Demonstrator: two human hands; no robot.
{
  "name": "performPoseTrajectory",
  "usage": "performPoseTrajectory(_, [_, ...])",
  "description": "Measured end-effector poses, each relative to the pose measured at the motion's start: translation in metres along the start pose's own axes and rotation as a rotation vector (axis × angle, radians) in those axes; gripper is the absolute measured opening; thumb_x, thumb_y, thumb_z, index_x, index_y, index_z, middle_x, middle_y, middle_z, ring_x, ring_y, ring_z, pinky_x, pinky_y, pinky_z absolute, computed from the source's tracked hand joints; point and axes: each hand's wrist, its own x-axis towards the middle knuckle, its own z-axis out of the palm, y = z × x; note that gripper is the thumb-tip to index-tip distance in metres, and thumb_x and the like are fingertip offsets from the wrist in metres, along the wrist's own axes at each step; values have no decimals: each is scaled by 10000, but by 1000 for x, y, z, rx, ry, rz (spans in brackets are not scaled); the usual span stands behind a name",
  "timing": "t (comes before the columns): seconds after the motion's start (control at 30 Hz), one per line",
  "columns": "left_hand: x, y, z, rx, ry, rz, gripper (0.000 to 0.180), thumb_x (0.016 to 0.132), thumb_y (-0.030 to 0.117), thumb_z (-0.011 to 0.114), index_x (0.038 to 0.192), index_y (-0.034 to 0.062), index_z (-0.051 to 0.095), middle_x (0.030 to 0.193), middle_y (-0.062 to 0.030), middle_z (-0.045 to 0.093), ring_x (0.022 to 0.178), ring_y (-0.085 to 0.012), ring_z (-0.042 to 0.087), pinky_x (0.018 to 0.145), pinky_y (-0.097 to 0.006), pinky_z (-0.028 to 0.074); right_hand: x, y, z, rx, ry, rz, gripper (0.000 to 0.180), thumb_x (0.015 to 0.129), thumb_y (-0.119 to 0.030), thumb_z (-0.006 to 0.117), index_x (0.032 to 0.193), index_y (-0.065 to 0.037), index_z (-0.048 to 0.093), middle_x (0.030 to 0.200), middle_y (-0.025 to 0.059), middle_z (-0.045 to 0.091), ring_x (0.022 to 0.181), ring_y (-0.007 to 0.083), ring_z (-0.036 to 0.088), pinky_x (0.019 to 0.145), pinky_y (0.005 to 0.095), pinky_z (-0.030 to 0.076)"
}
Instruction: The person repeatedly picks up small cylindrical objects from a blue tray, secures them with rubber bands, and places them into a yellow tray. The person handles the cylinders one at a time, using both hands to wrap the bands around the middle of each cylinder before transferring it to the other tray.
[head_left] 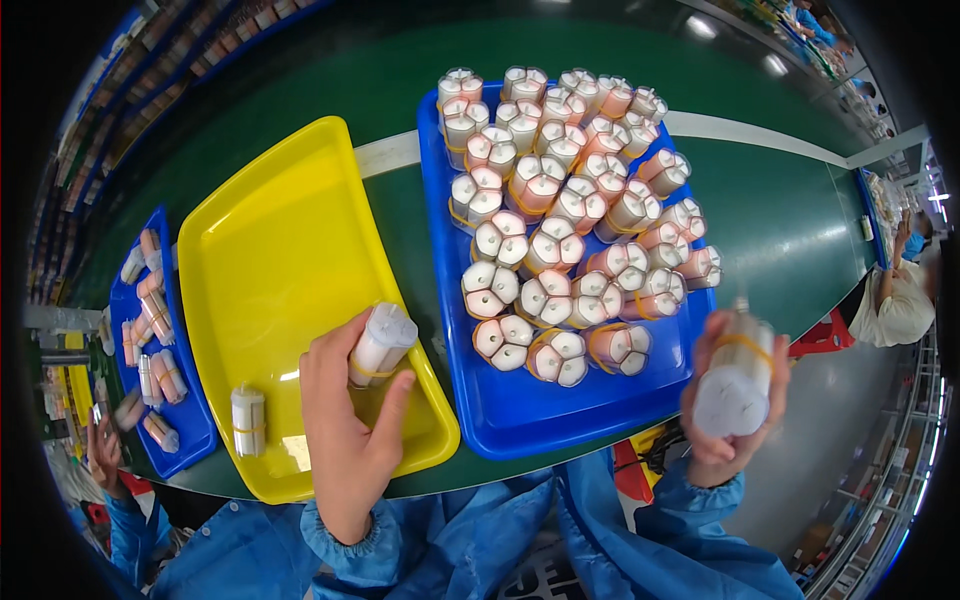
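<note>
My left hand [350, 410] is closed round a bundle of white capped tubes [384, 338] at the right side of the yellow tray [270, 240]. Fingers lie along its left side, with the thumb to its right. Off the right corner of the blue tray [520, 420], my right hand [725, 400] grips another tube bundle [738, 385], tilted, its pale end toward me and a yellow band round it. Many upright bundles [555, 245], mostly threes with white or pinkish tops and yellow bands, crowd the blue tray. A single bundle [248, 420] stands in the yellow tray's near left.
A smaller blue tray [190, 430] with several bundles lies at the far left, a co-worker's hand [103, 450] near it. The green table [770, 220] has a pale strip across it. Another person [890, 300] sits at the right. Loaded racks [150, 80] stand upper left.
</note>
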Motion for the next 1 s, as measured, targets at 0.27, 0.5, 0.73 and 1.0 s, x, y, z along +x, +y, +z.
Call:
performPoseTrajectory(0.27, [-2, 0, 1, 34, -37, 25, 414, 796, 36, 653, 1196, 19, 542, 1104, -163, 566, 986, -338, 515, 882, -395, 408, 9, 37, -3, 85, -56, 253, 721, 971, -488, 462, 1280, 148, 326, 815, 240, 588, 292, 43, 308, 236, 187, 297])
performPoseTrajectory(0.5, [-3, 0, -3, 56, -48, 1, 494, 776, 49, 686, 1240, 26, 519, 1179, -179, 521, 1064, -342, 506, 940, -393, 400, 8, 36, 7, 21, -114, 278, 715, 964, -446, 502, 1295, 160, 318, 817, 240, 591, 299, 32, 281, 249, 184, 303])
performPoseTrajectory(0.73, [-10, 20, -4, 77, 146, 257, 745, 659, 313, 815, 1277, 18, 523, 1259, -208, 478, 1164, -388, 485, 1000, -468, 381, -1, 54, 48, -67, -91, 296, 604, 904, -141, 591, 1367, 127, 311, 1150, 239, 588, 384, -13, 318, 286, 162, 321])
performPoseTrajectory(1.0, [-38, 29, 29, -815, 320, 412, 540, 802, 436, 711, 1084, 57, 450, 1023, -131, 505, 888, -286, 547, 737, -370, 468, -3, 74, 50, -1165, -341, -127, 442, 837, -50, 724, 1243, -19, 553, 924, 52, 702, 660, 79, 630, 560, 202, 498])
